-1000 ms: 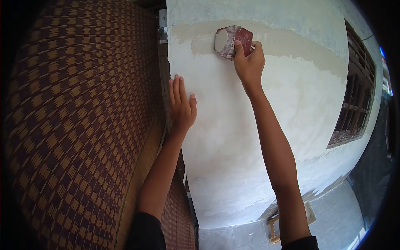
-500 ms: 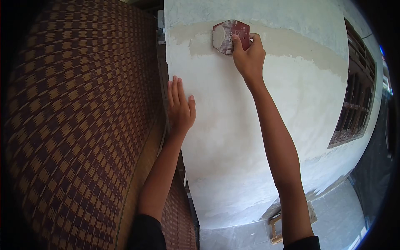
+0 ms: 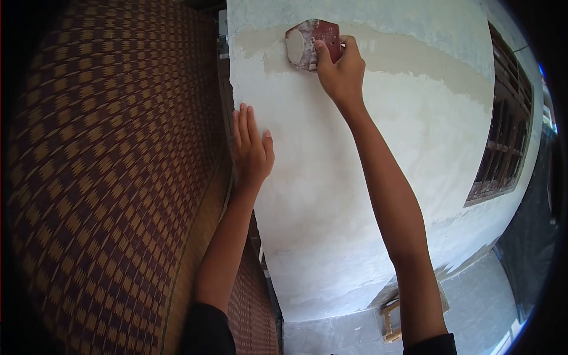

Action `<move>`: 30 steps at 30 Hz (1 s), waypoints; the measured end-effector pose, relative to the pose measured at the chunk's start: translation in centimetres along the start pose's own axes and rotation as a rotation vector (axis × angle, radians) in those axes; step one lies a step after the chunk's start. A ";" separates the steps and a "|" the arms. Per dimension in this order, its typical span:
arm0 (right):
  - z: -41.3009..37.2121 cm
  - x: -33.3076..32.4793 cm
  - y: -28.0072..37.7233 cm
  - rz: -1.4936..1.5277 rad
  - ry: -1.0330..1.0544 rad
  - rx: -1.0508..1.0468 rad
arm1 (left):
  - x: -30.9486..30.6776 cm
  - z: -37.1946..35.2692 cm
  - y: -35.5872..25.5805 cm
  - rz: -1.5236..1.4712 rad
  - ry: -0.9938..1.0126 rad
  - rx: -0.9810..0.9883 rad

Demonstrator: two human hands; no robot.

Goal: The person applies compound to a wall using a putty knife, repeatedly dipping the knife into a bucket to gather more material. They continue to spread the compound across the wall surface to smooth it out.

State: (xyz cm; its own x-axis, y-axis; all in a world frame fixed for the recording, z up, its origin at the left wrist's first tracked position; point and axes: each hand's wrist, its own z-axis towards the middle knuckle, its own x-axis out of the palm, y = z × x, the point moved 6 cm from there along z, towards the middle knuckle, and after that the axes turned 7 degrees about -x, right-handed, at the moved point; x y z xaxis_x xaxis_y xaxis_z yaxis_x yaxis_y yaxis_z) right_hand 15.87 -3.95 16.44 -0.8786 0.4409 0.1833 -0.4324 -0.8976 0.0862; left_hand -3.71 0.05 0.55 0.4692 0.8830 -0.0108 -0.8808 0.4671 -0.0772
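Note:
My right hand (image 3: 342, 72) grips a dark red putty scraper (image 3: 313, 45), thumb on its face and fingers behind. A pale lump of putty (image 3: 296, 46) sticks to the scraper's left part. The tool lies against the white wall (image 3: 319, 177), on a beige band of damp-looking putty (image 3: 402, 54) across its upper part. Lower and to the left, my left hand (image 3: 251, 151) rests flat near the wall's left edge, fingers stretched upward and thumb apart, holding nothing.
A woven brown-and-tan mat (image 3: 112, 165) stands along the left side, close to the left arm. At right, a barred window (image 3: 503, 130) is set in the wall. Below, a small wooden frame (image 3: 391, 322) sits on the grey tiled floor (image 3: 479, 296).
My right hand has slid left and slightly up along the beige band with the scraper. The left hand has shifted slightly left and up in the view, still flat on the wall.

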 end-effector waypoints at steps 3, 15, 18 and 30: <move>-0.7 3.9 0.5 -0.061 0.142 -0.055 | 0.0 0.1 0.1 -0.007 0.011 -0.002; -1.1 1.3 -0.2 0.007 0.000 0.027 | 0.0 0.0 0.1 -0.008 0.021 -0.018; -1.4 4.3 -0.1 -0.088 0.127 -0.031 | -0.1 0.0 0.2 -0.033 0.018 0.005; -1.3 -1.0 -0.8 -0.007 -0.049 0.025 | 0.0 0.0 -0.1 -0.010 0.028 0.000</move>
State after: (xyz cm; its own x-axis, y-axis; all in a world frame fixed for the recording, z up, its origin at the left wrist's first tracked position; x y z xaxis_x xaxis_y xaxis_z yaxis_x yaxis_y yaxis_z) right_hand 16.86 -3.69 14.90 -0.8645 0.4468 0.2303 -0.4325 -0.8946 0.1122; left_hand -3.60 0.03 0.58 0.4794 0.8768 -0.0381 -0.8762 0.4757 -0.0776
